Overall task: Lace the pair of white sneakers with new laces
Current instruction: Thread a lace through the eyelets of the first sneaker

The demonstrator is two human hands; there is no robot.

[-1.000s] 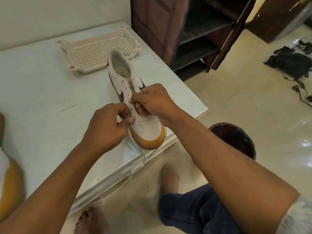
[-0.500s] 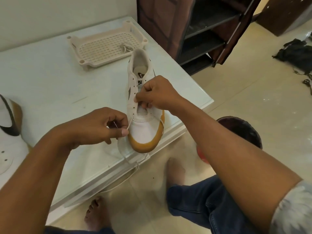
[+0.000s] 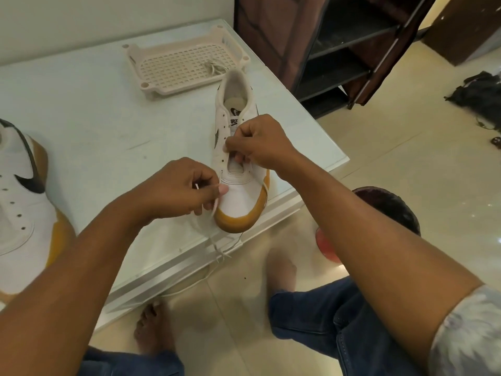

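Left hand (image 3: 176,192) nearer toe of white gum-soled sneaker (image 3: 238,202), pinch on thin white lace (image 3: 214,208); right hand (image 3: 260,147) likewise, at eyelets.

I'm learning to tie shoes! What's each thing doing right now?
Middle sneaker: upright on table, upper eyelets empty.
Lace: through the bottom eyelets, one end dangling off the table edge.
Left hand: pinches lace.
Right hand: grips middle sneaker at its eyelets.
Other sneaker: on table, unlaced.
Tray: holds a bundled spare lace.
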